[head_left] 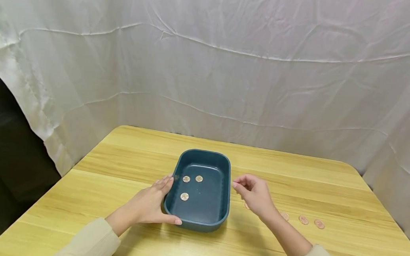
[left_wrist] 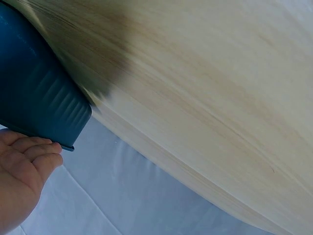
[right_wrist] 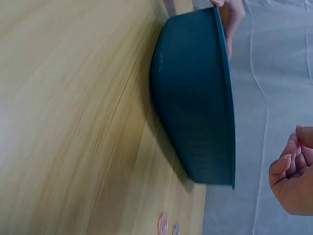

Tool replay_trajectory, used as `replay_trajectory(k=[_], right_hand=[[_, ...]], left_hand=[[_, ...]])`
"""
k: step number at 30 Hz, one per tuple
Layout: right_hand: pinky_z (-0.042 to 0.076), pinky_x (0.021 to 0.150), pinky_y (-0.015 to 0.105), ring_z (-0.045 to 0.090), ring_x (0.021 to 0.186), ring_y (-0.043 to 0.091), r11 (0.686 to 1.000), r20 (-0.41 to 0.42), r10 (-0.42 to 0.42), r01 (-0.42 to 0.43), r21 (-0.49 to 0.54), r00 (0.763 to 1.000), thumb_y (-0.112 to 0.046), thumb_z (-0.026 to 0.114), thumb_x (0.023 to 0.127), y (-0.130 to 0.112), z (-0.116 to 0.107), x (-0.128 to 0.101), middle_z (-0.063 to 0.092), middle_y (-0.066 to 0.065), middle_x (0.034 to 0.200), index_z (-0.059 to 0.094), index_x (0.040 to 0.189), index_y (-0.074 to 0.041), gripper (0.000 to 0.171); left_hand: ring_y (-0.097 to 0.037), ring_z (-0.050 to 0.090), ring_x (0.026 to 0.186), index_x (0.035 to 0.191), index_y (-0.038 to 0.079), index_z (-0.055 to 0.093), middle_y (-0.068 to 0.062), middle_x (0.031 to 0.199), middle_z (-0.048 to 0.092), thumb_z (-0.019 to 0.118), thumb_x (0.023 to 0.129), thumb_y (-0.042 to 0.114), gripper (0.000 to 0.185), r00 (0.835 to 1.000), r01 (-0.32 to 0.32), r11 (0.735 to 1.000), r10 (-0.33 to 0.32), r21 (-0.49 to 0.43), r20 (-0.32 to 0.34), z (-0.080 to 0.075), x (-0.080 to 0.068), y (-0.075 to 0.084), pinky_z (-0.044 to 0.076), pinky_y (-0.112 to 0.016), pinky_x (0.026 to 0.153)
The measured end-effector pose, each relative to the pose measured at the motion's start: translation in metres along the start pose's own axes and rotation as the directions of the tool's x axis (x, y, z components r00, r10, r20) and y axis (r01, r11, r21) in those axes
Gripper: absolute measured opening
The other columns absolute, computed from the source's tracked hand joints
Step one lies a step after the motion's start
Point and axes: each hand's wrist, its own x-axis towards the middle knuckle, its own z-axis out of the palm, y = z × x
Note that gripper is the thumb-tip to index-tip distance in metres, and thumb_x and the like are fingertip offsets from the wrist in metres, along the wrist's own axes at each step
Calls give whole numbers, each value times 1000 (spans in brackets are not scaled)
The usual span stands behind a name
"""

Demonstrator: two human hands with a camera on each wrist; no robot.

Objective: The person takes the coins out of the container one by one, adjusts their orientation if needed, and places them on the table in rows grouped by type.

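Note:
A dark teal, rounded rectangular bin (head_left: 202,207) stands on the table, with several round, patterned coins (head_left: 184,196) lying flat inside. My left hand (head_left: 151,203) rests on the bin's near left corner, fingers along the left rim and thumb spread along the front. In the left wrist view, its fingertips (left_wrist: 49,149) touch the rim. Just beyond the right rim, my right hand (head_left: 254,193) hovers with curled fingers, thumb and forefinger tips together. No coin shows between those tips in the head or right wrist view; a small one could be hidden.
Several copper-coloured coins (head_left: 303,219) lie in a row on the wooden table (head_left: 135,159) to the right, one partly behind my right hand. A pale cloth (head_left: 229,86) hangs behind the table. A dark area (head_left: 7,150) lies beyond the left edge.

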Motion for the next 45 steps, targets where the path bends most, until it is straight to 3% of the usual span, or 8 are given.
replay_trajectory(k=[8, 18, 28, 34, 39, 45], right_hand=[[40, 51, 18, 45, 57, 7, 997, 103, -79, 78, 8, 992, -6, 65, 84, -9, 37, 17, 59, 6, 68, 66, 88, 0, 7], [40, 53, 17, 47, 59, 9, 986, 219, -166, 168, 8, 962, -8, 68, 82, -12, 77, 38, 59, 10, 71, 66, 92, 1, 14], [41, 53, 17, 49, 61, 8, 990, 282, -83, 112, -89, 956, -8, 72, 79, 2, 109, 53, 61, 8, 71, 66, 97, 3, 23], [40, 52, 17, 46, 56, 7, 985, 334, -4, 62, -161, 943, -6, 73, 78, 9, 119, 58, 55, 2, 64, 65, 95, 2, 20], [36, 49, 17, 42, 49, 7, 963, 389, 24, 83, -257, 921, -6, 74, 76, 12, 123, 59, 47, -2, 55, 65, 89, 0, 17], [36, 50, 19, 43, 52, 8, 926, 413, 32, 128, -354, 910, -7, 73, 77, 13, 127, 56, 47, -2, 57, 65, 83, -3, 11]], left_hand=[[-37, 30, 137, 143, -4, 28, -21, 150, 26, 64, 62, 74, 118, 1000, 16, 1000, -16, -8, 3, -1, 0, -1, 40, -52, 101], [-36, 29, 138, 144, -3, 28, -20, 151, 26, 62, 63, 76, 118, 1000, 12, 1000, -12, 8, 13, -2, 0, -1, 40, -50, 102], [-37, 31, 137, 143, -3, 28, -20, 151, 27, 62, 64, 75, 116, 1000, 8, 1000, -8, 15, 17, -2, 0, -1, 42, -51, 100], [-37, 29, 138, 143, -3, 28, -20, 151, 26, 62, 65, 75, 115, 999, 7, 1000, -7, 13, 32, -3, -1, 0, 41, -51, 100], [-37, 30, 137, 144, -3, 27, -20, 150, 27, 62, 66, 74, 115, 1000, 3, 1000, -3, 8, 27, -2, 0, -1, 41, -51, 100], [-38, 32, 136, 143, -4, 29, -21, 150, 29, 62, 65, 75, 116, 1000, -2, 1000, 2, 8, 15, -1, 0, -1, 42, -51, 99]])
